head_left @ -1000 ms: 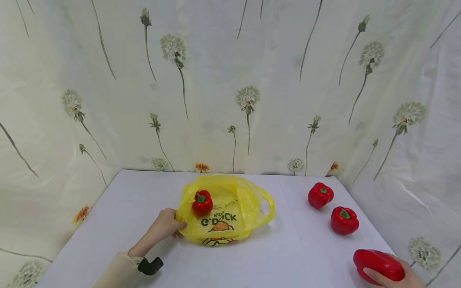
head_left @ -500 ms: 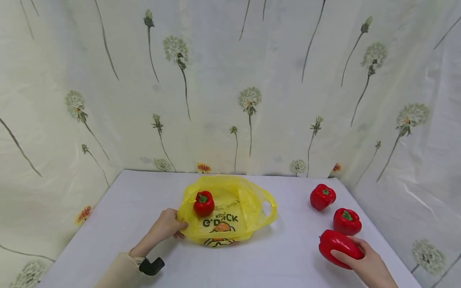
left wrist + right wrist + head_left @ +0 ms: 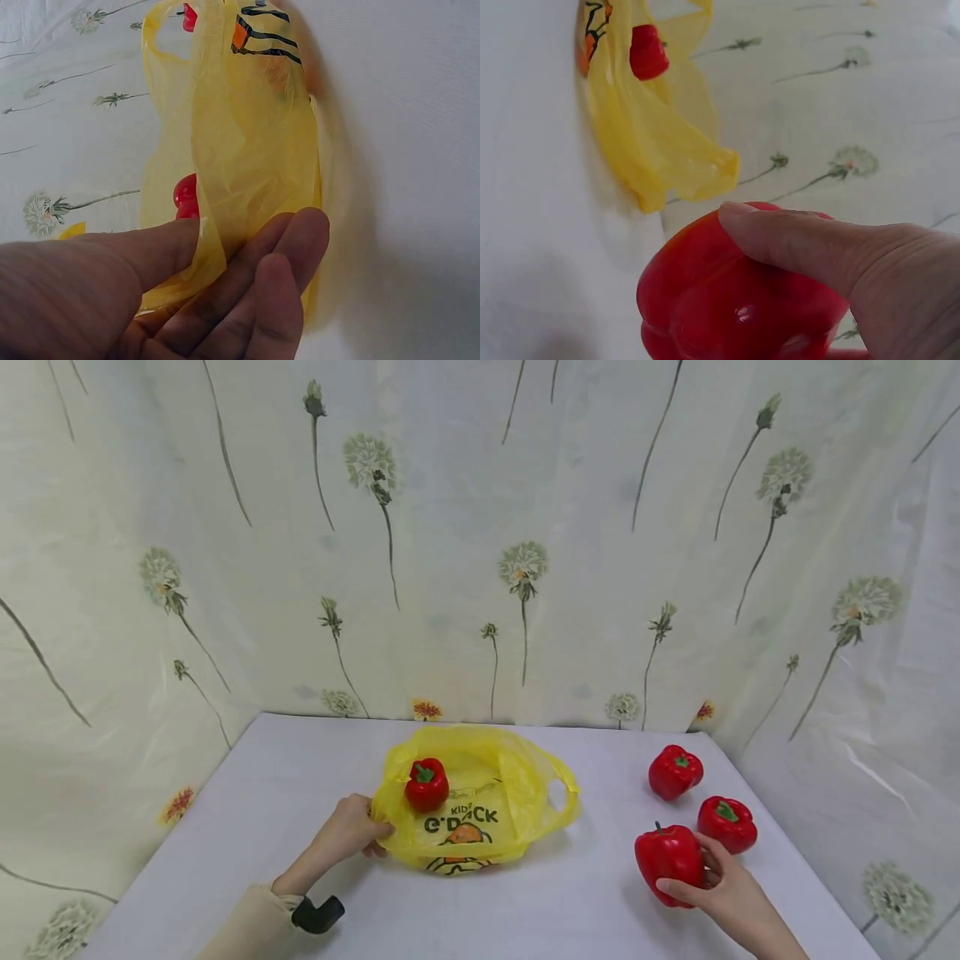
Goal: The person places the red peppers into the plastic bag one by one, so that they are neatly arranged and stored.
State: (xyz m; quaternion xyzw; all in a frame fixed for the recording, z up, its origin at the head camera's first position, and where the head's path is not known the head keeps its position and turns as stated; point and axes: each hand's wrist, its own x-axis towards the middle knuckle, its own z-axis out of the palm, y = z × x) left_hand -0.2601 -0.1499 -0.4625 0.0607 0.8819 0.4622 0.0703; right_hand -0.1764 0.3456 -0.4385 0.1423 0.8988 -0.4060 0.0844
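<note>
My right hand [image 3: 726, 887] grips a red pepper [image 3: 666, 860], thumb on its near side. My left hand [image 3: 352, 828] pinches a yellow bag [image 3: 480, 837].

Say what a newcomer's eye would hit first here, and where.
Probably the bright yellow bag near the middle of the white table, mouth open, with a red pepper inside and the left hand pinching its left edge. Next, the held pepper in the right hand, at the right; a third pepper and a fourth pepper sit beyond it.
</note>
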